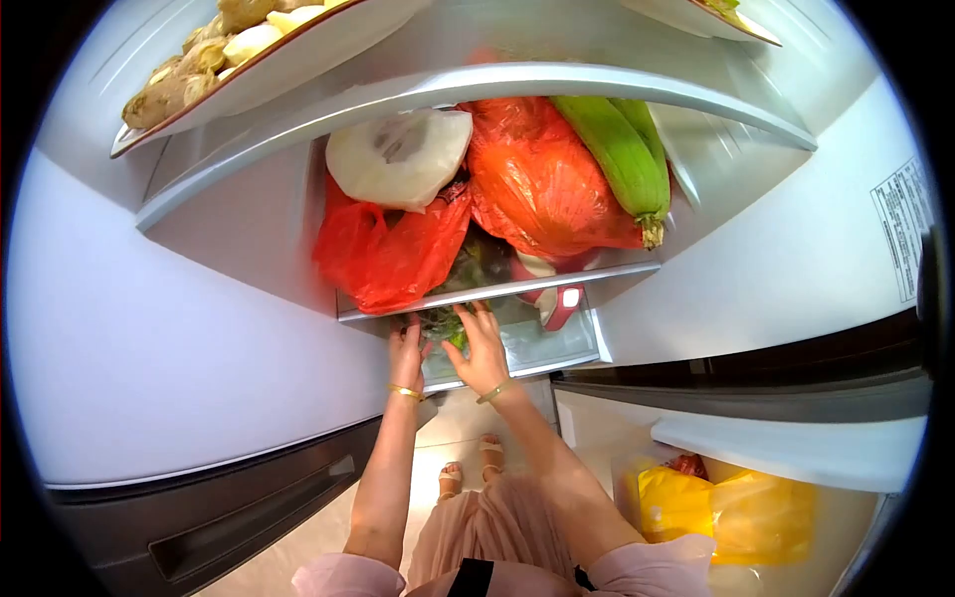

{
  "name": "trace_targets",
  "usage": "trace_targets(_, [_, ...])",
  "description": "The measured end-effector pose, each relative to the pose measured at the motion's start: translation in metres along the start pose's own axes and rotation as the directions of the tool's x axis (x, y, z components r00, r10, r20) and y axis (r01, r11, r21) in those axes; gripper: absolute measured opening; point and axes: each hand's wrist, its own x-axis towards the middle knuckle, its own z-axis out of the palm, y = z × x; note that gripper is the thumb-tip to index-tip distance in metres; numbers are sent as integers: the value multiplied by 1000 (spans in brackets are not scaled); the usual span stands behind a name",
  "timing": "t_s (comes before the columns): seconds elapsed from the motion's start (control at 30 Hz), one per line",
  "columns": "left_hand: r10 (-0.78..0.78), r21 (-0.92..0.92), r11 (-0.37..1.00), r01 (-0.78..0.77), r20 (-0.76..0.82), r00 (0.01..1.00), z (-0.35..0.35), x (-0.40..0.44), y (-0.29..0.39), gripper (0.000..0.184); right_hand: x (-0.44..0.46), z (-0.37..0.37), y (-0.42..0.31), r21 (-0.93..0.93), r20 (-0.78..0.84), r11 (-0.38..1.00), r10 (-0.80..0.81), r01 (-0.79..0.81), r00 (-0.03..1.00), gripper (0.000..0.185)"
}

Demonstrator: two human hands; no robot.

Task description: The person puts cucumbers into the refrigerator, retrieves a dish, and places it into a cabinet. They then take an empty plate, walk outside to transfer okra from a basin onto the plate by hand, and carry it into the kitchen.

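The greens (457, 338) lie in the low bin (537, 368) of the fridge, showing between the two hands and also behind the bar (557, 284) above them. The right hand (481, 353) is spread, its thumb apart from the fingers and near the leaves; it does not appear to hold anything. The left hand (406, 356) reaches down at the other side, fingers pointing into the bin; its tips are hard to make out, so I cannot tell whether it has hold of anything.

The greens look light, limp and easily bruised (perhaps damp too, though no wetness shows for sure), so they probably slip if pinched at the leaf tips. A loose grip around the whole bunch, or both palms cupped underneath, should suit them best. The red bag (398, 254) hangs close by, at the bar, and could snag on a lifted wrist.
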Motion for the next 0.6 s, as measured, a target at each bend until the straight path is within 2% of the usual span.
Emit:
trace_targets(0.03, [-39, 25, 999, 41, -52, 998, 3, -2, 3, 47, -8, -3, 3, -3, -4, 1000, -1, 1, 1000, 53])
trace_targets(0.1, [-22, 42, 999, 24, -61, 998, 1, -7, 2, 52, -27, -3, 16, 111, -81, 989, 105, -96, 991, 49])
trace_targets(0.13, [-18, 34, 999, 20, -67, 998, 0, -8, -1, 55, -35, -5, 20, 99, -109, 988, 132, -121, 985, 42])
trace_targets(0.17, [-13, 24, 1000, 14, -73, 997, 3, -11, 2, 58, -42, -7, 22, 100, -105, 989, 121, -110, 987, 42])
trace_targets(0.23, [-3, 15, 1000, 4, -95, 995, 7, -18, 5, 60, -53, -13, 21, 162, -78, 955, 263, -248, 962, 34])
trace_targets(0.27, [-11, 23, 1000, 14, -97, 995, 7, -21, 5, 61, -56, -15, 18, 159, -81, 959, 250, -235, 965, 34])
trace_targets(0.33, [-12, 21, 1000, 14, -96, 995, 6, -29, 3, 63, -62, -19, 10, 233, -98, 912, 369, -339, 924, 21])
trace_targets(0.43, [-46, -19, 999, 45, -59, 997, 3, -43, -1, 68, -70, -18, 6, 272, -102, 898, 385, -347, 917, 14])
trace_targets(0.47, [-43, -6, 999, 43, -33, 999, 2, -52, 0, 66, -73, -19, 2, 292, -105, 888, 399, -355, 911, 19])
trace_targets(0.5, [-65, -4, 998, 65, -15, 998, 2, -63, 0, 55, -77, -20, -3, 290, -113, 895, 382, -338, 917, 19])
trace_targets(0.57, [-19, -88, 996, 23, 53, 998, -1, -80, -10, 42, -80, -26, -20, 508, 40, 663, 619, -549, 785, 23])
trace_targets(0.6, [-20, -114, 993, 35, 132, 991, -6, -91, -14, 32, -85, -24, -24, 564, 23, 648, 606, -511, 795, 27])
